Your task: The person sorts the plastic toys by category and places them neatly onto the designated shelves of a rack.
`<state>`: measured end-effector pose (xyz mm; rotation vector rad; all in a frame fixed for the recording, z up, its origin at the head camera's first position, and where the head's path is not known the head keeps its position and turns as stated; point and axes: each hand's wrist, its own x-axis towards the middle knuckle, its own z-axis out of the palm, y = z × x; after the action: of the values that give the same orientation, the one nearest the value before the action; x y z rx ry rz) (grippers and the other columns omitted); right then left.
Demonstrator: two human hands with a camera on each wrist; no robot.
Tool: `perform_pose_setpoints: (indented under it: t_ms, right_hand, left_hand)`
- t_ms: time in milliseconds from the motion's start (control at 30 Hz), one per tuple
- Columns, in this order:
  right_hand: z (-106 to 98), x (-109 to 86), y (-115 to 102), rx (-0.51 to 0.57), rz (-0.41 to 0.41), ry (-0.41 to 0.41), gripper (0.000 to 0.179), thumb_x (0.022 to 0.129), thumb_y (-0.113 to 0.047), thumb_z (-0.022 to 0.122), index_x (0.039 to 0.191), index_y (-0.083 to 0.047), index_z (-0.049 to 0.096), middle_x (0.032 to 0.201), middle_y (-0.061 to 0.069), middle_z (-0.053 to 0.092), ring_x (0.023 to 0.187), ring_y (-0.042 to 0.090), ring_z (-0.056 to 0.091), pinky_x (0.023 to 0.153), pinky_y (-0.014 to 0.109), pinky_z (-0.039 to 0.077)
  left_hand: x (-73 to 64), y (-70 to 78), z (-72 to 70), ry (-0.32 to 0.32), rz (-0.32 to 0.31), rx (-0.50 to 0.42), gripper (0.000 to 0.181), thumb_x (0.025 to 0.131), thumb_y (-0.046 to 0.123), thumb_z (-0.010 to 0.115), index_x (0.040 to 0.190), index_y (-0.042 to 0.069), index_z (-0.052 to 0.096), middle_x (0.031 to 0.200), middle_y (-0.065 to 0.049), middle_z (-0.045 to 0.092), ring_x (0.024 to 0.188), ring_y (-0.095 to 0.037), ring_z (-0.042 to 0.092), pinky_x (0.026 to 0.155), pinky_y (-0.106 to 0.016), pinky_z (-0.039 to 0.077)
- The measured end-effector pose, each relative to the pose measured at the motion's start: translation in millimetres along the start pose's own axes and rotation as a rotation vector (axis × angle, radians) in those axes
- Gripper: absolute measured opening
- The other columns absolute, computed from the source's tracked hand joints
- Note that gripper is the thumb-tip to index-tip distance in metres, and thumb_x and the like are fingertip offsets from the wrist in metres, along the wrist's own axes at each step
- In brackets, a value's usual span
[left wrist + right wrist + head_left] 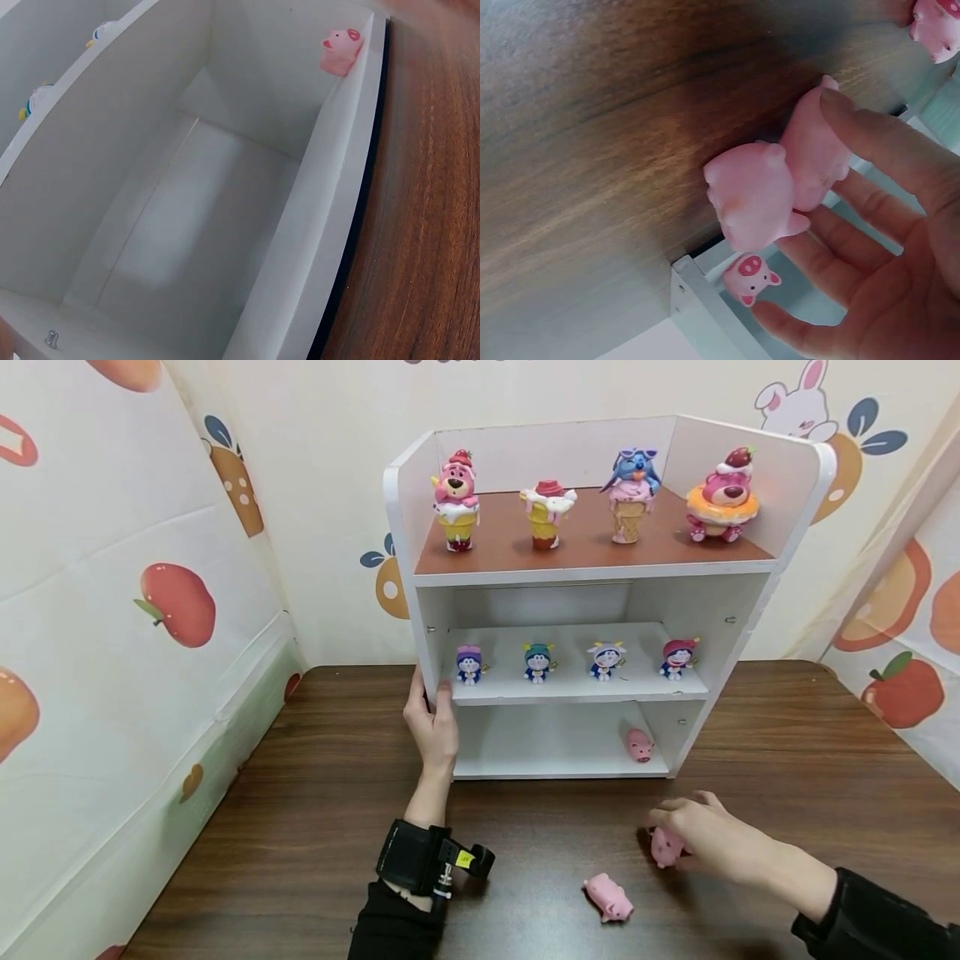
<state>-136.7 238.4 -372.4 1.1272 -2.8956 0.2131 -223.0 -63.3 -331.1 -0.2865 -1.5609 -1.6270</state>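
A white toy shelf (562,777) stands on the wooden table. My left hand (433,727) grips its left side panel, with the thumb at the front edge. Low over the table in front of the shelf, my right hand (708,835) pinches a pink toy pig (815,146) between thumb and fingers. Right beside that pig is a second pink pig (751,196), touching the fingers. Another pig (608,897) lies on the table, to the left of my right hand. On the bottom shelf, a pig (640,746) sits near the right wall.
Several small figurines in coloured hats, such as a green-hatted one (537,662), line the middle shelf. Along the brown top stand ice-cream and bear figures, including a pink bear with an orange ring (723,497). Printed wall sheets (322,510) surround the table (337,777).
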Motion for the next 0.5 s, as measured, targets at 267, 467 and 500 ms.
perform_pose_setpoints:
  t_ms: [267,467,500]
  right_hand:
    - [4.7,0.9,4.0,0.010,-0.069,0.070,0.044,0.047,0.002,0.078,0.078,-0.021,0.057,0.076,-0.016,0.048,0.076,0.008,0.050,0.070,0.056,0.032]
    - [6.5,7.1,3.1,-0.025,-0.137,0.191,0.040,0.047,-0.004,0.081,0.079,-0.016,0.059,0.076,-0.009,0.050,0.071,0.010,0.052,0.062,0.034,0.042]
    - [6.7,8.1,2.7,-0.019,-0.145,0.204,0.040,0.047,-0.005,0.081,0.079,-0.015,0.059,0.076,-0.007,0.050,0.070,0.010,0.052,0.060,0.031,0.043]
  left_hand:
    - [-0.3,0.1,0.3,0.006,0.000,-0.014,0.042,0.080,-0.014,0.042,0.121,-0.014,0.044,0.119,-0.027,0.049,0.111,-0.030,0.046,0.092,-0.043,0.036]
    - [0.5,-0.5,0.5,0.010,0.002,-0.023,0.042,0.080,-0.014,0.042,0.122,-0.014,0.043,0.120,-0.026,0.048,0.112,-0.029,0.045,0.093,-0.041,0.036]
    - [0.5,-5.1,0.5,0.012,0.011,-0.023,0.043,0.080,-0.013,0.042,0.123,-0.013,0.044,0.120,-0.025,0.049,0.112,-0.028,0.046,0.093,-0.040,0.036]
